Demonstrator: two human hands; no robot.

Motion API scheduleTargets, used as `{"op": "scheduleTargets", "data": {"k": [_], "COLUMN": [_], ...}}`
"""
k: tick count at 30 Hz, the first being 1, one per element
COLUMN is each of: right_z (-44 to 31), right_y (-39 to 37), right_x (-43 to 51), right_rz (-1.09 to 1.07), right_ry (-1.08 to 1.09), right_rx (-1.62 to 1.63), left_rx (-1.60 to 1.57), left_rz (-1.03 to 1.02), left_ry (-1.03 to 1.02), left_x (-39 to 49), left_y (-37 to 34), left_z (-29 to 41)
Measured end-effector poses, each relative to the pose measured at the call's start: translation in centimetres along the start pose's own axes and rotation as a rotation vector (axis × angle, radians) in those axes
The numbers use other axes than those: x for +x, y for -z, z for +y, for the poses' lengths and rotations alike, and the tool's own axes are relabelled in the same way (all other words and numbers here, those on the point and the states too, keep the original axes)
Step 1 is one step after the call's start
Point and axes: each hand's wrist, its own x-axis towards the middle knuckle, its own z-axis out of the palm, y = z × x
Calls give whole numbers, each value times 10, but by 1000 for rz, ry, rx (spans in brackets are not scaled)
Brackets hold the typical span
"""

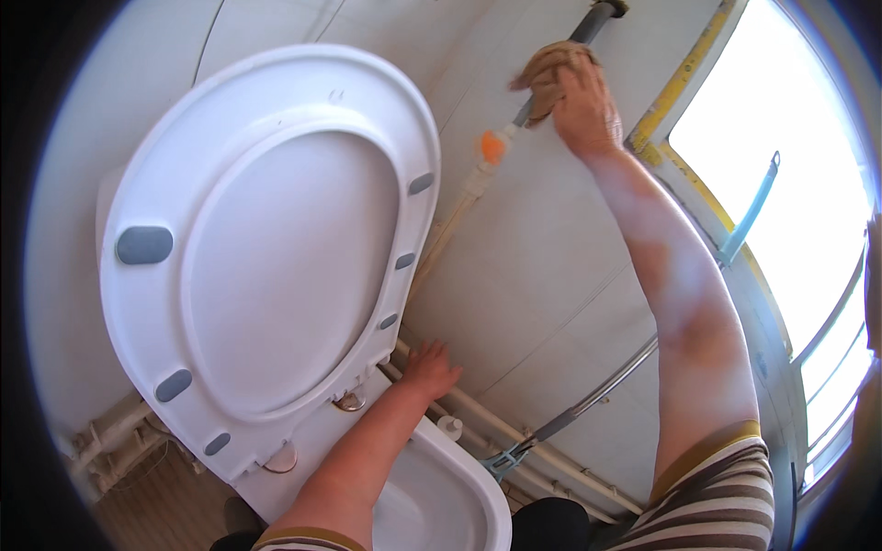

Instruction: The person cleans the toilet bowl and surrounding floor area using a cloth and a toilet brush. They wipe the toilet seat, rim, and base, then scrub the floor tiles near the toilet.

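My right hand (586, 110) presses a brown cloth (551, 72) around a grey pipe (591, 26) on the wall, above a white pipe fitting with an orange patch (492, 147). Low on the left, my left hand (431, 372) has its fingers spread near the wall, over the pale horizontal pipes behind the toilet; whether it touches them cannot be told. My left forearm crosses the white toilet bowl (441, 499). The toilet seat and lid (296, 275) stand raised, with grey rubber bumpers on them.
A mop (606, 392) with a metal pole and light blue head leans by the wall. Its blue handle end (754, 206) reaches the bright window (765, 124). Pale pipes (572, 468) run low along the wall. A small white cap (450, 427) sits beside the bowl.
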Motion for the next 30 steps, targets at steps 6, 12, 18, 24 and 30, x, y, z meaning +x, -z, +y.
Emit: {"op": "scheduleTargets", "data": {"k": [6,12,18,24,30], "right_z": [36,20,3,-19,-18], "right_y": [3,-13,-13,12,14], "right_x": [93,103,73,15,-84], "right_rz": [-249,-10,-148,-208,-131], "right_ry": [-284,-443,-371,-204,-247], "right_rx": [59,153,147,399,315], "left_rx": [5,-113,-354,-489,-539], "left_rz": [-22,372,1198,1113,627], "left_ry": [-25,-483,-858,-852,-693], "left_x": [0,-5,64,100,88], "left_y": [1,85,285,371,280], "left_z": [3,76,187,210,205]}}
